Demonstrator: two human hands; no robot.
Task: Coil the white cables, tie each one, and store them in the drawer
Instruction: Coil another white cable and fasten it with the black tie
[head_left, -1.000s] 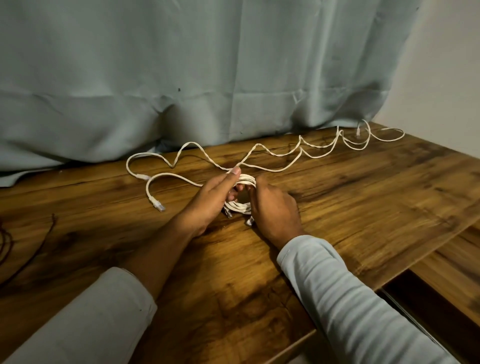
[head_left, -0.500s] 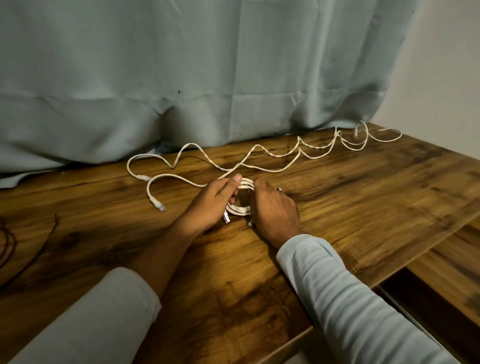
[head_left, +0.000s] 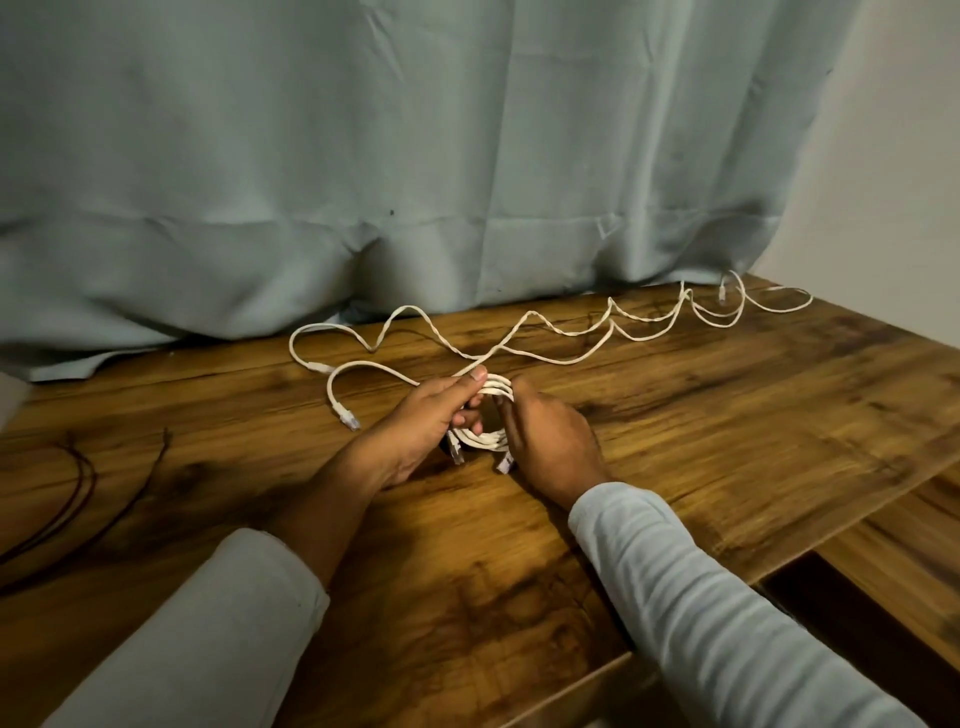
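Left hand (head_left: 415, 421): I see its grip still pinching the coiled white cable (head_left: 488, 441).
Right hand (head_left: 550, 441): grip still clasping the coil's other side.
Loose white cable (head_left: 531, 314): unmoved on the tabletop (head_left: 727, 415).

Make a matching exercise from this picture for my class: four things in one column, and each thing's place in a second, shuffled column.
Things
1. coil of white cable
2. loose white cables
3. dark wires
4. curtain

Places
A. hangs behind the table
B. held between the left hand and the right hand
C. lie near the table's left edge
D. snake along the back of the table

Pairs: 1-B, 2-D, 3-C, 4-A
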